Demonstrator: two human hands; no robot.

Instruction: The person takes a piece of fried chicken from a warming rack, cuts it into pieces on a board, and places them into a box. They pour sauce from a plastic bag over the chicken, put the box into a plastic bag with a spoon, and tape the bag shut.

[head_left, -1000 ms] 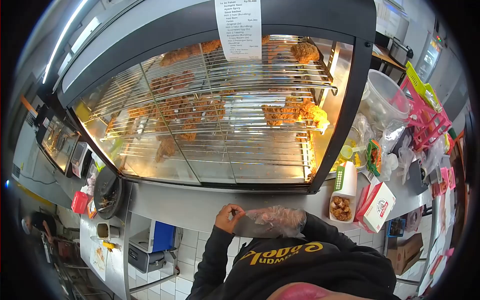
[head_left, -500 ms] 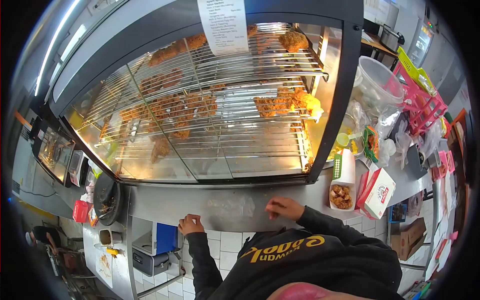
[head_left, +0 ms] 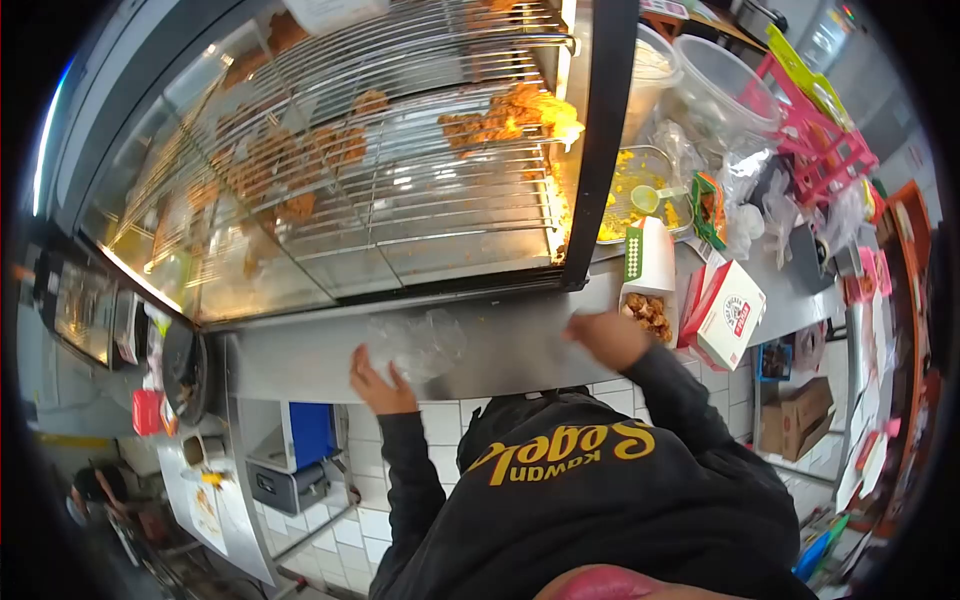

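My left hand is at the front edge of the steel counter, its fingers apart. A clear plastic bag lies crumpled on the counter just beside those fingers. Farther right, my right hand is over the counter, smeared by motion, so its fingers do not show clearly. Close to it stands an open paper box with small browned fried pieces inside. A red and white carton stands to the right of that box.
A lit glass warming cabinet with wire racks of fried chicken rises behind the counter. At right are a metal tray with yellow bits, a clear tub and a pink basket. A black round pan sits at left.
My view has turned, shifting the cabinet up and left. My right hand has moved right toward the paper box. My left hand's fingers have spread, and the plastic bag looks puffed up.
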